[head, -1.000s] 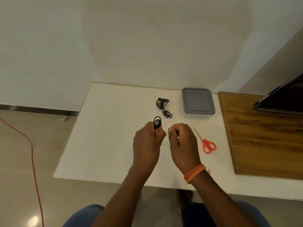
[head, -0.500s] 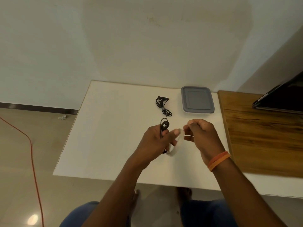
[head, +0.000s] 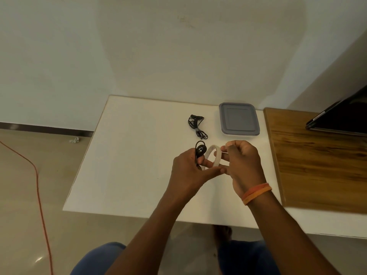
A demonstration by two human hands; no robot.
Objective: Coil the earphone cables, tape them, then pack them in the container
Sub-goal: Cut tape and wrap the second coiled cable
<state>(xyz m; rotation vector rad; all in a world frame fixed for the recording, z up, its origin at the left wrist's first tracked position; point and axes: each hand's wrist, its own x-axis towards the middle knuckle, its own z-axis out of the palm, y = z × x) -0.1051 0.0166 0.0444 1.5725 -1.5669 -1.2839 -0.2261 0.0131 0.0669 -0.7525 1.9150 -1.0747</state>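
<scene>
Tape roll (head: 213, 156) is swinging up into plain view between the hands now, and the scissors are going out of sight behind the right arm.

Left hand (head: 190, 165) is curling round the black coil (head: 200, 150), loops poking up above the fingers, while its lower fingers are steadying the roll; right hand (head: 241, 159) is pinching at the roll's far edge, seemingly picking for the free end, though that end is too small to make out. Taping is looking like the step under way. Next move is calling for a strip drawn out and wrapped round the coil. Second earphone (head: 196, 127) is lying bundled on the table (head: 129, 155), just beside the lidded container (head: 239, 119).
</scene>
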